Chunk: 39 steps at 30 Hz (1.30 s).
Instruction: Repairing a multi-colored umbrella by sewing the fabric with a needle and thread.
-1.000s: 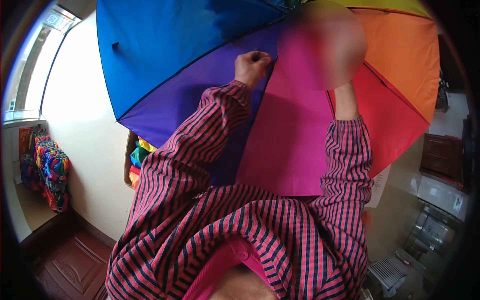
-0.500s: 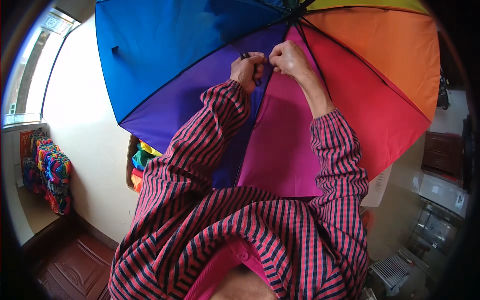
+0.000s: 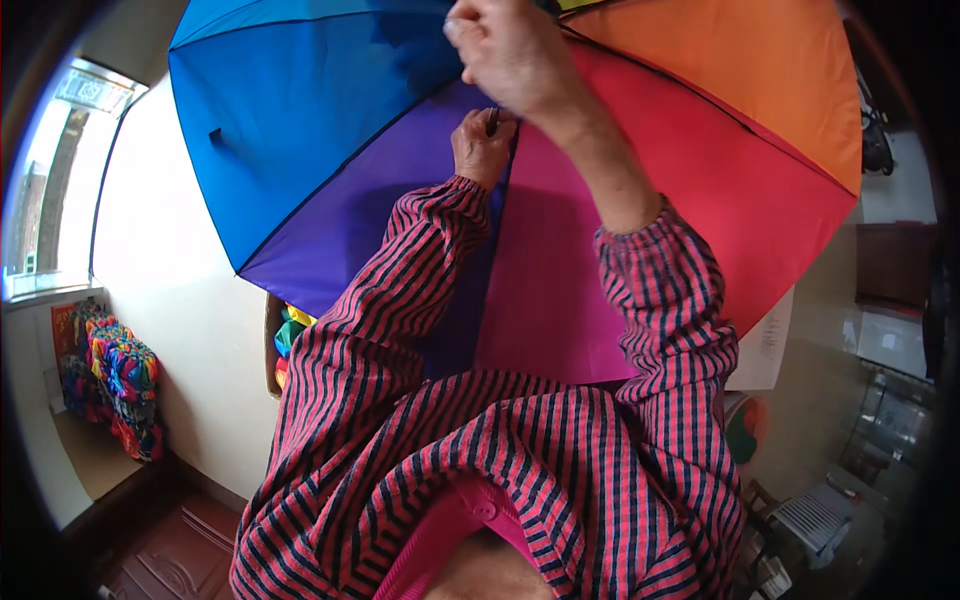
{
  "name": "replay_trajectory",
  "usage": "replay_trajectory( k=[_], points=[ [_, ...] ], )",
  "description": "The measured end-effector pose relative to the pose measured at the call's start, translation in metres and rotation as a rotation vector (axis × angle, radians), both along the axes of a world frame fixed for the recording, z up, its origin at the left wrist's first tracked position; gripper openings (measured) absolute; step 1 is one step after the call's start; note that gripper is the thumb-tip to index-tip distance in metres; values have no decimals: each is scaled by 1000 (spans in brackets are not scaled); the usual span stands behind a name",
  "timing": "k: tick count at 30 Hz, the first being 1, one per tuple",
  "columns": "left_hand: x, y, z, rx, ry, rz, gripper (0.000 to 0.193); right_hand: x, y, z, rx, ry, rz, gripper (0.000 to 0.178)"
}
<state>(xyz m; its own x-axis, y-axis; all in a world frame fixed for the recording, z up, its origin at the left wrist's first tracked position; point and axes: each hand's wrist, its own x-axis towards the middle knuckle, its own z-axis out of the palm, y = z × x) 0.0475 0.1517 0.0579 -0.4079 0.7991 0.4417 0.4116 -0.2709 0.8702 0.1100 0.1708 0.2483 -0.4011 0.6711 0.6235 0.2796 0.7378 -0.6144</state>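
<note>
"What's there, and how many?"

"One umbrella [image 3: 545,205], spread open before the person's chest [image 3: 530,430], coloured blue, purple, magenta, red and orange."

"And over it?"

"Two: the left hand [image 3: 482,152] pinches one small dark piece [image 3: 492,122] where purple meets magenta; the right hand [image 3: 508,58], raised higher, has curled fingers. Whether it holds anything, I can't tell."

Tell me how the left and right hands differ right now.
The left hand is lower, before the purple panel; the right hand is at the picture's top. The right hand looks larger than the left hand. The left hand grips a small dark piece; the right hand's grip is unclear. Both emerge from striped sleeves.
</note>
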Motion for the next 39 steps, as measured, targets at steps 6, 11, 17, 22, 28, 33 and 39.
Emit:
replay_trajectory(
  k=[6,11,17,22,28,33,39],
  points=[
    [5,-17,11,-272,-23,-32,23,-56,-65,-7,514,164,24,10],
    [38,-37,24,-326,-104,188,28,-74,-82,-36,414,-77,58,10],
    [32,-39,-2,-152,-111,117,37,-104,-98,-51,367,-127,93,9],
    [8,-27,4,-497,-316,-46,40,-105,-108,-53,343,-191,127,10],
    [18,-34,35,-570,-603,-144,31,-95,-113,-57,341,-200,121,10],
    [20,-33,43,-561,-707,-166,26,-89,-116,-54,315,-164,161,11],
    [18,-24,46,-577,-673,-169,25,-86,-118,-49,283,-187,154,13]
  ],
)
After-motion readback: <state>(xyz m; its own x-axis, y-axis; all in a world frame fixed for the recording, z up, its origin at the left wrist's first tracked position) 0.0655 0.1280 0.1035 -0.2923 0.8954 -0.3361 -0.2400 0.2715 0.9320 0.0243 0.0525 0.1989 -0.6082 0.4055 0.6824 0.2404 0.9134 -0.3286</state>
